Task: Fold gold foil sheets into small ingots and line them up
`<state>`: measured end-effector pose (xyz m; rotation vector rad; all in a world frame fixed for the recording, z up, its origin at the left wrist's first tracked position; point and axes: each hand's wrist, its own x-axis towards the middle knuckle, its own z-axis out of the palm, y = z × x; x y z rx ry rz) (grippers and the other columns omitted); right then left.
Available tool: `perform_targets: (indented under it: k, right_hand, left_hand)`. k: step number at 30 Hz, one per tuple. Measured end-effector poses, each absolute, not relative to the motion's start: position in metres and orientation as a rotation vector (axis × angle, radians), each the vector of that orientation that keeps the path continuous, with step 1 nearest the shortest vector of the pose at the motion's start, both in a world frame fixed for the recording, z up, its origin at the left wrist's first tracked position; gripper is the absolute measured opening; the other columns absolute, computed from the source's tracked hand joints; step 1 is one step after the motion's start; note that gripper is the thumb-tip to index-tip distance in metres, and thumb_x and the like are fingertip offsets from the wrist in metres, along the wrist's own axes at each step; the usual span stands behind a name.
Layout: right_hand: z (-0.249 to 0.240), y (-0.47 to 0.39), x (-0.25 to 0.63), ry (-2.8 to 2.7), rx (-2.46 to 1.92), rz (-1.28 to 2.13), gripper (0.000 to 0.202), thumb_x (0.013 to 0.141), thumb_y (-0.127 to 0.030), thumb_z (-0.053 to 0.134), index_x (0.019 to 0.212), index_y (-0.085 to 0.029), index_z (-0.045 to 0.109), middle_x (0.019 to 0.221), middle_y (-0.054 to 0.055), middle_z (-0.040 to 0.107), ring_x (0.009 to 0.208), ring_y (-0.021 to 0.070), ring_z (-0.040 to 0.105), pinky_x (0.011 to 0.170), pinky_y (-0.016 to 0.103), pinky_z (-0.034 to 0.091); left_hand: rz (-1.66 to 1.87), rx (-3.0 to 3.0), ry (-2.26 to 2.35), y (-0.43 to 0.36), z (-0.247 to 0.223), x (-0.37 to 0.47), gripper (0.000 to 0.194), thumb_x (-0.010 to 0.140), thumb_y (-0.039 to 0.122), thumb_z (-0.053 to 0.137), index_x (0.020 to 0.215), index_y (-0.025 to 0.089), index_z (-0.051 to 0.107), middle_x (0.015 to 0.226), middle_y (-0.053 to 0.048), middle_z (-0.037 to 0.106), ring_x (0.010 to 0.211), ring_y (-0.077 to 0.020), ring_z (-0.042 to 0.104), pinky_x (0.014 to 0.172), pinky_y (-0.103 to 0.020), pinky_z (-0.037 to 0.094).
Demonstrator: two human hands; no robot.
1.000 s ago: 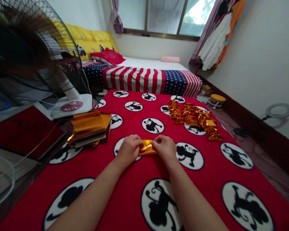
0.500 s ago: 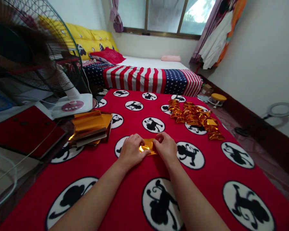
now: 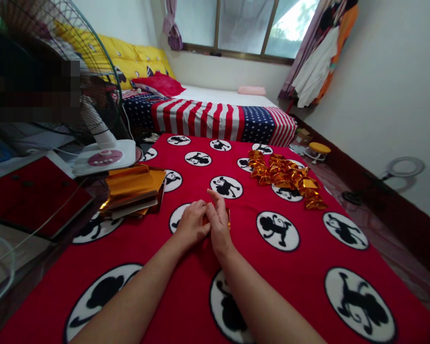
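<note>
On the red cloth, a small folded sheet of gold foil paper (image 3: 230, 219) lies almost wholly under my hands, with just a strip of it showing at the right. My left hand (image 3: 191, 221) curls its fingers round the left end of the sheet. Lying across the sheet on its edge, my right hand (image 3: 219, 220) has its fingers stretched out and touches the left hand's fingertips. A stack of gold foil sheets (image 3: 132, 188) is to the left of my hands. Several folded gold foil pieces (image 3: 283, 172) lie in rows at the right.
A red cloth with monkey circles (image 3: 245, 258) covers the surface before me. At the left stands an electric fan (image 3: 109, 153) beside a dark red box (image 3: 36, 193). Behind are a bed (image 3: 200, 117) and a window; a yellow-topped stool (image 3: 319, 148) is on the floor at the right.
My right hand has moved left across the foil sheet and straightened its fingers, covering most of the gold. My left hand stays at the left end. The view has shifted slightly.
</note>
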<state>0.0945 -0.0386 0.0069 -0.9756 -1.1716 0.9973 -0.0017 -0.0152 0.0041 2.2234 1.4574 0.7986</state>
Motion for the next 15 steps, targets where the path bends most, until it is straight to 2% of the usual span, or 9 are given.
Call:
perform_targets:
  k: [7,12,15]
  right_hand:
    - [-0.017,-0.028,0.110,-0.999,-0.909,1.014,0.047,0.096,-0.049,0.039,0.131,-0.018,0.045,0.137,0.012,0.052,0.131,0.0207,0.046,0.111,0.042,0.034]
    - [0.002,-0.038,0.098,-1.109,-0.948,0.899,0.047,0.095,-0.050,0.042,0.133,-0.021,0.047,0.139,0.010,0.050,0.132,0.0238,0.045,0.112,0.043,0.033]
    - [0.018,-0.043,0.076,-1.255,-0.936,0.854,0.053,0.095,-0.054,0.040,0.136,-0.021,0.046,0.140,0.010,0.050,0.127,0.0249,0.049,0.108,0.042,0.038]
  left_hand:
    - [0.799,2.170,1.111,-0.012,0.010,-0.017,0.027,0.074,0.008,0.058,0.094,0.019,0.072,0.097,-0.005,0.066,0.094,-0.0182,0.059,0.087,-0.032,0.045]
    - [0.847,2.143,1.156,-0.012,0.007,-0.017,0.017,0.071,0.008,0.059,0.083,0.016,0.068,0.089,-0.005,0.066,0.085,-0.0176,0.060,0.079,-0.030,0.047]
    - [0.865,2.063,1.236,-0.010,-0.002,-0.017,0.012,0.076,0.014,0.054,0.080,0.016,0.065,0.079,-0.004,0.065,0.072,-0.0168,0.059,0.069,-0.029,0.048]
